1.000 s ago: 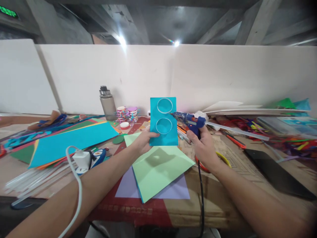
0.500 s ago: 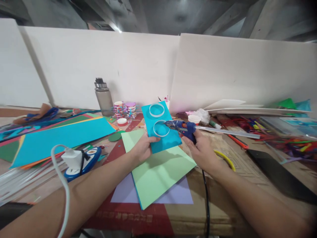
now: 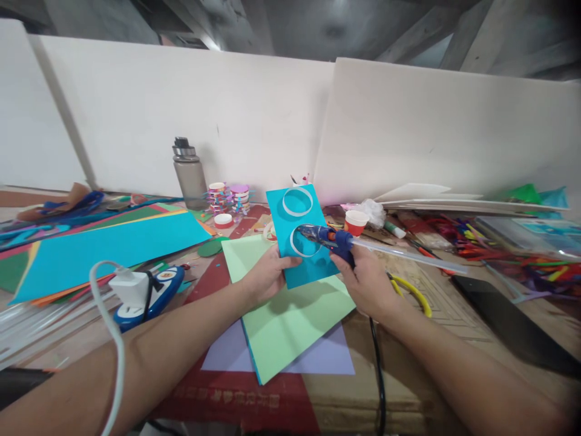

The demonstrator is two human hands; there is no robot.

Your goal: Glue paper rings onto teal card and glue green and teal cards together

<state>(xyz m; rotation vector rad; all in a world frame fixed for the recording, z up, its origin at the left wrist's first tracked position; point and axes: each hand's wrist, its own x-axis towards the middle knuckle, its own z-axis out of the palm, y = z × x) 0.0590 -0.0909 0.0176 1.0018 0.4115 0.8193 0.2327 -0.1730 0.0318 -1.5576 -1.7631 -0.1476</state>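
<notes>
Pinching the blue card (image 3: 285,236) at its lower left edge, the left hand (image 3: 267,275) sits mid-frame, thumb laid across the front, other fingers mostly hidden behind; forearm runs in from the lower left corner. Right hand (image 3: 367,281), just right of centre, is curled closed round the handle of a blue glue gun (image 3: 340,239); forearm enters from the lower right corner. Trigger finger hard to make out. Gun points left, nozzle over the lower ring; contact cannot be told. Clear glue stick (image 3: 408,254) juts out the back toward frame right, black cord (image 3: 377,375) hangs below toward the bottom edge.

Card is at frame centre, raised above the light green sheet (image 3: 299,339), tilted, face toward the camera. Flat, bright blue, roughly rectangular. Two thin white rings on it: upper ring (image 3: 298,214) near the top edge, lower ring (image 3: 293,245) below, partly covered by the gun. Shadow falls on its lower right part.
</notes>
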